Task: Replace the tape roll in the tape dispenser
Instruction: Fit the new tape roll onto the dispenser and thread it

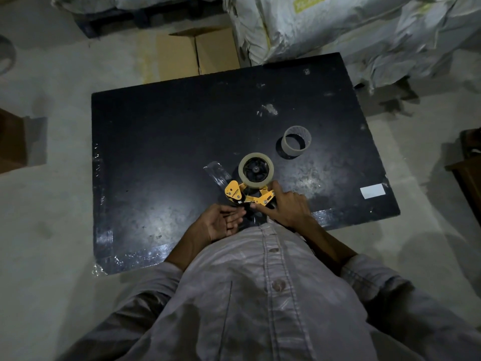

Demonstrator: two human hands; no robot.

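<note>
A yellow tape dispenser [247, 195] lies at the near edge of the black board [156, 152], with a roll of clear tape [256, 171] seated on its black hub. My right hand [285, 208] grips the dispenser's handle from the right. Palm up and fingers apart, my left hand [221, 222] rests just left of the handle, its fingertips at the dispenser's near end. A strip of clear tape [217, 173] trails off to the left of the roll. An empty grey cardboard core [296, 142] stands on the board behind and to the right.
A white label [372, 191] lies at the board's right edge. A cardboard box [197, 53] and bulky white sacks [338, 29] crowd the far side. Dark furniture [468, 178] sits at the right. The board rests on a pale floor.
</note>
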